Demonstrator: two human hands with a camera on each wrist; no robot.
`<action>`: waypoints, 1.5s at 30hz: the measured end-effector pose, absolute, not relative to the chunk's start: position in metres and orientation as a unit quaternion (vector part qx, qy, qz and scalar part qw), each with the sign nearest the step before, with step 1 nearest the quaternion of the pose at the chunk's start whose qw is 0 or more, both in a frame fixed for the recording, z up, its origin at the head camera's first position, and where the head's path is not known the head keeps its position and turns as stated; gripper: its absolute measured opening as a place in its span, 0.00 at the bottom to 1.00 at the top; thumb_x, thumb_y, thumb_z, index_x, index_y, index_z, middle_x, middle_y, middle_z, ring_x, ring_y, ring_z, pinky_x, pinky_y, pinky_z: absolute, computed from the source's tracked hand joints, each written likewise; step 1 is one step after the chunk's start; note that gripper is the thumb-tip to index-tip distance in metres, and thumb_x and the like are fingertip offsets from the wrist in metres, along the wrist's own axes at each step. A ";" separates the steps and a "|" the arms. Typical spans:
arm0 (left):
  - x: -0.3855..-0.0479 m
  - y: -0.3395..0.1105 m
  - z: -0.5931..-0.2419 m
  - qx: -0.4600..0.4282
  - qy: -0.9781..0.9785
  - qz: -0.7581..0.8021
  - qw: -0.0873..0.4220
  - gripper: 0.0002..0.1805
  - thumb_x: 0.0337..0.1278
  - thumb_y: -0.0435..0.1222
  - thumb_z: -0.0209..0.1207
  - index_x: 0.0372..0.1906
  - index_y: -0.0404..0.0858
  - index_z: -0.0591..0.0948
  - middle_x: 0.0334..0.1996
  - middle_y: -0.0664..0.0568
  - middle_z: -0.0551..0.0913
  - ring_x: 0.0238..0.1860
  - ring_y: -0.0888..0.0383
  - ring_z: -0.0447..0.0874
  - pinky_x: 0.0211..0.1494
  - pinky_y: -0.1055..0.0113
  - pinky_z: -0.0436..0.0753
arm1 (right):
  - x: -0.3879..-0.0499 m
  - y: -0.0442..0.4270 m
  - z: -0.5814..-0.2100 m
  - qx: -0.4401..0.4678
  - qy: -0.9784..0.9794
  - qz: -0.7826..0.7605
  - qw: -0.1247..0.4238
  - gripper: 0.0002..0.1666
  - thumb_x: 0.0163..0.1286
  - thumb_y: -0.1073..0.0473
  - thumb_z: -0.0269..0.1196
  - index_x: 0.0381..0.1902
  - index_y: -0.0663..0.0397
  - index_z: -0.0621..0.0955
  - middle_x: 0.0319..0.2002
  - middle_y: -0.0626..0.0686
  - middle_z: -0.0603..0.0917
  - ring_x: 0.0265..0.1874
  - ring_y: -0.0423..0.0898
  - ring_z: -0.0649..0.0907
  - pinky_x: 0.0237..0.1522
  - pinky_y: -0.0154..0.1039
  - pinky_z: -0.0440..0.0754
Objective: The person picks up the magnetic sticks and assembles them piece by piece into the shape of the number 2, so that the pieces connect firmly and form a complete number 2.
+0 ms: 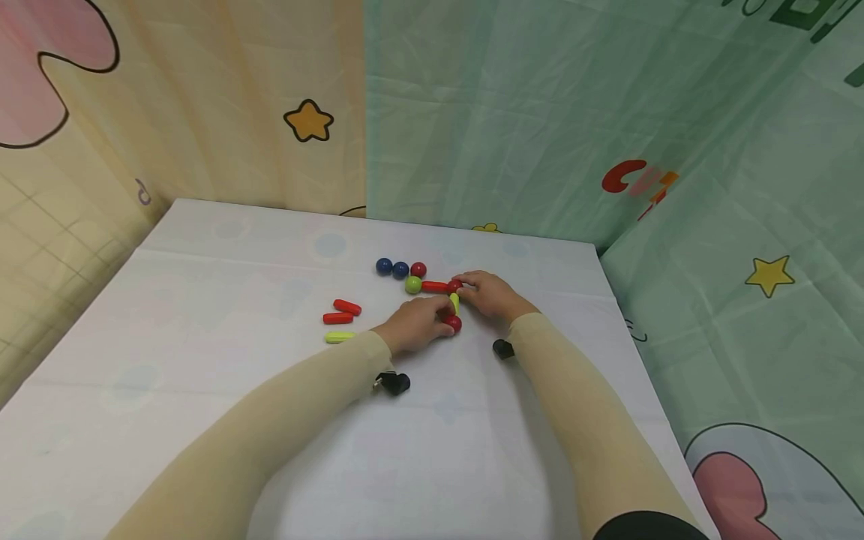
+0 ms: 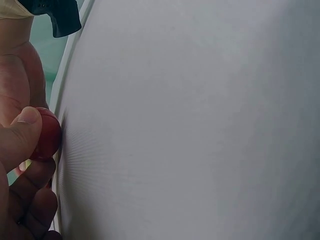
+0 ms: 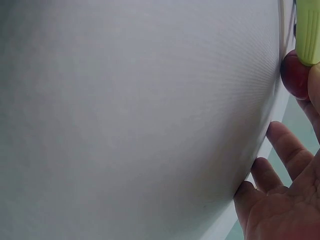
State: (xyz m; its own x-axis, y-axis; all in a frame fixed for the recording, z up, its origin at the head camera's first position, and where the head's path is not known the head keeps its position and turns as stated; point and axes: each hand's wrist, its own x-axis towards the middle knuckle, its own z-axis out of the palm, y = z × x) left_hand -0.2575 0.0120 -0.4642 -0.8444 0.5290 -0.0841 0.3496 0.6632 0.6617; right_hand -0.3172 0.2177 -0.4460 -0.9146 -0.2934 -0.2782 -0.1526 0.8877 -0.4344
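My left hand (image 1: 419, 324) pinches a red ball (image 2: 47, 134) between thumb and fingers, low over the white tabletop. A yellow-green stick (image 1: 454, 303) runs from this ball to a second red ball (image 3: 296, 75) farther back. Thumb and index finger of my right hand (image 1: 496, 295) hold that farther ball, while its other fingers rest on the table. A red stick (image 1: 435, 286) reaches left from the farther ball to a green ball (image 1: 413, 284). Whether the stick ends are seated in the balls is hard to see.
Behind the green ball lie two blue balls (image 1: 384, 267) and another red ball (image 1: 418, 269). Two red sticks (image 1: 347, 307) and a yellow-green stick (image 1: 339, 337) are left of my left hand. Printed curtains (image 1: 540, 112) hang behind the white table (image 1: 223, 300) and along its right side.
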 end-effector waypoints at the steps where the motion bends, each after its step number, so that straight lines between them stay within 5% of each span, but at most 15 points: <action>1: -0.257 0.012 -0.464 0.242 0.902 0.331 0.136 0.18 0.69 0.45 0.68 0.58 0.46 0.81 0.53 0.55 0.87 0.55 0.54 0.82 0.68 0.55 0.80 | -0.317 0.217 -0.446 -0.117 0.956 -0.207 0.170 0.27 0.83 0.47 0.57 0.76 0.41 0.75 0.76 0.54 0.73 0.80 0.56 0.66 0.81 0.59 0.62; 45: -0.259 0.017 -0.464 0.243 0.903 0.330 0.128 0.18 0.68 0.45 0.69 0.57 0.47 0.80 0.53 0.54 0.87 0.59 0.52 0.82 0.72 0.48 0.72 | -0.319 0.219 -0.449 -0.109 0.958 -0.201 0.171 0.29 0.84 0.47 0.54 0.78 0.41 0.72 0.78 0.53 0.73 0.81 0.56 0.66 0.81 0.59 0.61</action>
State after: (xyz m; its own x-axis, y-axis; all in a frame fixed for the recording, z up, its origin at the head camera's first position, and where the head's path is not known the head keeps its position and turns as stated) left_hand -0.2594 0.0165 -0.4644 -0.8489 0.5237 -0.0714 0.3546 0.6644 0.6579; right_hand -0.3192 0.2187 -0.4486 -0.9176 -0.2785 -0.2836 -0.1413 0.8954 -0.4222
